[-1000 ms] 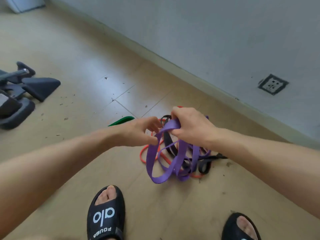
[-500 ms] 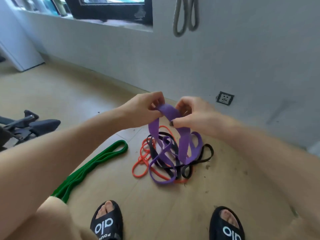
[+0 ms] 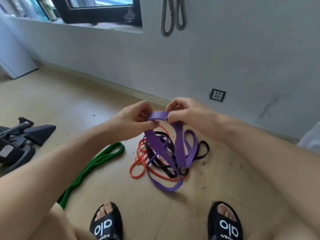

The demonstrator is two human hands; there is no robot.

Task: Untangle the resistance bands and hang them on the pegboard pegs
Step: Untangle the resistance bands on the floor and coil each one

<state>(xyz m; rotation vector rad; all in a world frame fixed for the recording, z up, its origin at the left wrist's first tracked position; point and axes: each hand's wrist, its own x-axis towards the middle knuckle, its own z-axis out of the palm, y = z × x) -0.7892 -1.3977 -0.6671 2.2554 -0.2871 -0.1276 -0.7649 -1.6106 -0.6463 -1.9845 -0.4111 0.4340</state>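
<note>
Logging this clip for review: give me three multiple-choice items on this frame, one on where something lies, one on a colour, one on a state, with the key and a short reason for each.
1. Where does the green band lie?
A. stretched on the floor, apart from the tangle, on the left-hand side
B. hung on the wall
C. draped over a slipper

2. What colour is the band both hands hold?
A. orange
B. purple
C. black

3. What state are the grey bands near the window in?
A. knotted into the floor pile
B. hanging on the wall
C. held in the right hand

Key:
1 A: it runs along the wooden floor, clear of the pile.
2 B: the left hand and right hand pinch the top of the purple band, which is lifted above the orange band and black band.
3 B: their loops dangle against the wall; the support is out of view.
</note>
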